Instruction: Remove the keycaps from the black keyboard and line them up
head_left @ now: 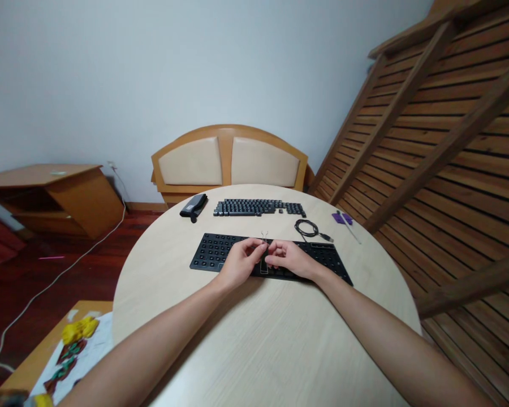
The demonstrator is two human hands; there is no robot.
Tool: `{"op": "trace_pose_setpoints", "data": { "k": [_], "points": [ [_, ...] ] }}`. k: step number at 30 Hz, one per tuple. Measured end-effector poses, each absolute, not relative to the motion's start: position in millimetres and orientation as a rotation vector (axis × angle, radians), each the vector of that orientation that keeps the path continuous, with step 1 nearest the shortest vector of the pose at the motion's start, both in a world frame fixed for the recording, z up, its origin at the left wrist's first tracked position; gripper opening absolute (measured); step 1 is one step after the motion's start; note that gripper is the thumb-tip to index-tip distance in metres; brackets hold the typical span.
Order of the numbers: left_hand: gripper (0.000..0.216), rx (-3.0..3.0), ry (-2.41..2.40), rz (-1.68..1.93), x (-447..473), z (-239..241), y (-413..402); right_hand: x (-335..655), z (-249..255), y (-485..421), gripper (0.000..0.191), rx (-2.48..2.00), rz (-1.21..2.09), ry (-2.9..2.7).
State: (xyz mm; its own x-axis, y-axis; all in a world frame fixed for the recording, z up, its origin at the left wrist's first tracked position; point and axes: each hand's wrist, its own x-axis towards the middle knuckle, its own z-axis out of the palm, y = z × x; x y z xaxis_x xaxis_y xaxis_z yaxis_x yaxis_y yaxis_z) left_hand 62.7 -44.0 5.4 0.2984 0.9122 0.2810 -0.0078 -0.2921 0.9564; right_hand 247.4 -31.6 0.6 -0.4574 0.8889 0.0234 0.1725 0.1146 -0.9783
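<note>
A black keyboard base (pixel 212 251) with its keycaps removed lies across the round table (pixel 254 339). Both my hands rest over its middle. My left hand (pixel 238 261) and my right hand (pixel 289 257) are closed in pinches around a thin wire keycap puller (pixel 264 237), whose loops stick up between my fingertips. Farther back, the removed keycaps (pixel 258 207) are laid out in rows in the shape of a keyboard.
A coiled black USB cable (pixel 309 229) lies right of the keycaps, with a purple tool (pixel 343 218) beyond it. A dark pouch (pixel 194 206) sits at the left. A wooden chair (pixel 229 161) stands behind the table, a slatted bed frame (pixel 441 141) leans at right.
</note>
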Motion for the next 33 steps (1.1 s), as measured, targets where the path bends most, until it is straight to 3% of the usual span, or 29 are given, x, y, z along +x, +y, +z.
{"op": "trace_pose_setpoints", "data": {
  "k": [7,13,28,33],
  "points": [
    [0.042,1.434,0.94,1.261,46,-2,-36,245,-7,-27,0.04,-1.091,1.355,-1.844],
    [0.043,1.372,0.94,1.275,51,-7,-36,248,-8,-36,0.03,-1.104,1.049,-2.002],
    [0.023,1.82,1.059,1.13,54,-17,-45,259,9,-49,0.015,-0.986,0.547,-2.322],
    [0.023,1.768,1.053,1.134,55,-18,-44,270,8,-51,0.026,-0.962,0.395,-2.392]
  ]
}}
